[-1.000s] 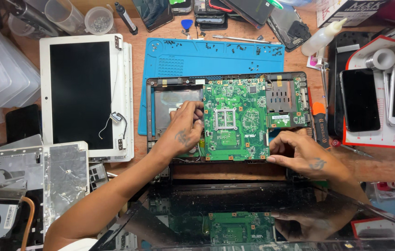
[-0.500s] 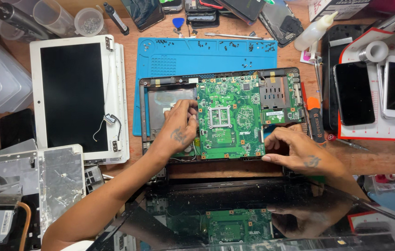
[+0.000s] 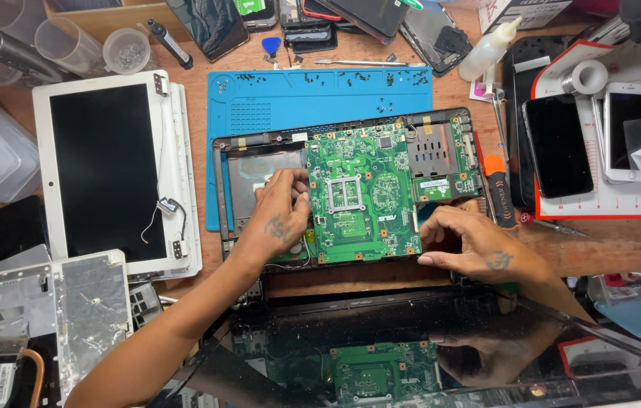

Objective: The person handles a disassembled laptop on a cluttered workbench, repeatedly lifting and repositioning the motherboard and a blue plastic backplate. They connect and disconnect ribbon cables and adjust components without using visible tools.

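A green laptop motherboard lies in an opened black laptop base on the wooden bench. My left hand rests on the board's left edge, fingers curled against it. At the board's lower right corner my right hand has its fingertips pressed on the edge. The laptop's dark glossy screen lies flat toward me and mirrors the board and my right hand.
A blue work mat with small screws lies behind the base. A white laptop lid sits left, metal covers and a fan at lower left. Phones on a red mat, an orange-handled screwdriver and a white bottle crowd the right.
The view has shifted, so everything sits slightly lower and farther right in frame. Both hands stay on the board's edges with almost no movement.
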